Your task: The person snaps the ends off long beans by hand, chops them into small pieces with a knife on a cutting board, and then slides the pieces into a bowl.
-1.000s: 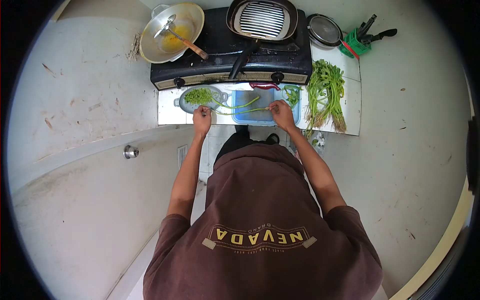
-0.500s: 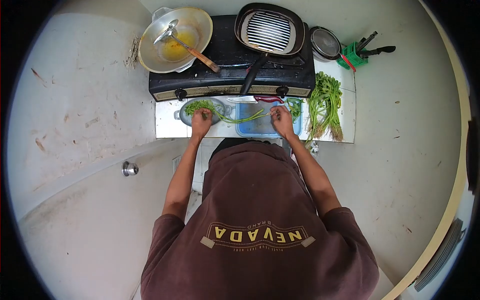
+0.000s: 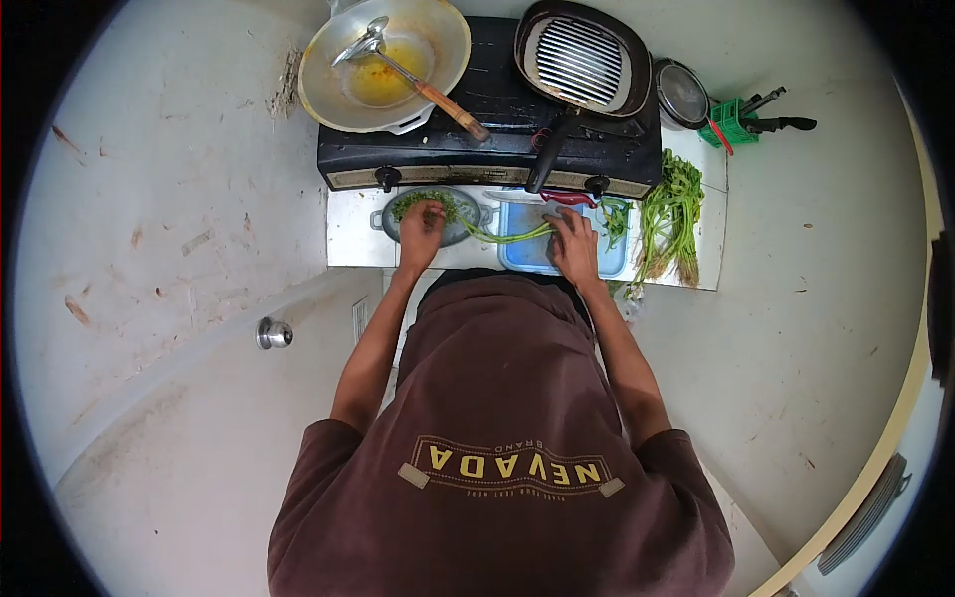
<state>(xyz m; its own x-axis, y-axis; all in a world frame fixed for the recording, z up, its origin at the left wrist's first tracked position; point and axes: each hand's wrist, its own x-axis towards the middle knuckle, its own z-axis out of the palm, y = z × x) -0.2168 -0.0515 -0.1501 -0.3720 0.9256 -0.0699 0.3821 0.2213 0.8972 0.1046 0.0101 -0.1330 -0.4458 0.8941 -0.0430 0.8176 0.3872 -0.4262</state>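
My left hand (image 3: 422, 229) reaches over a small metal bowl (image 3: 389, 219) filled with cut green pieces (image 3: 414, 203), its fingers in the greens. My right hand (image 3: 575, 242) rests on the blue cutting board (image 3: 527, 251) and pinches the end of long green stems (image 3: 502, 235) that run leftward to the bowl. A red-handled knife (image 3: 557, 198) lies at the board's far edge, touched by neither hand.
A black two-burner stove (image 3: 487, 149) stands behind, bearing a wok (image 3: 438, 75) with a ladle and a ridged grill pan (image 3: 582, 65). A bundle of leafy greens (image 3: 671, 214) lies at the right. Behind it are a lidded pot (image 3: 681, 95) and a green utensil basket (image 3: 734, 119).
My left hand has moved from the counter's front edge up into the bowl. The stems have been drawn left with it, and my right hand has shifted left along the board.
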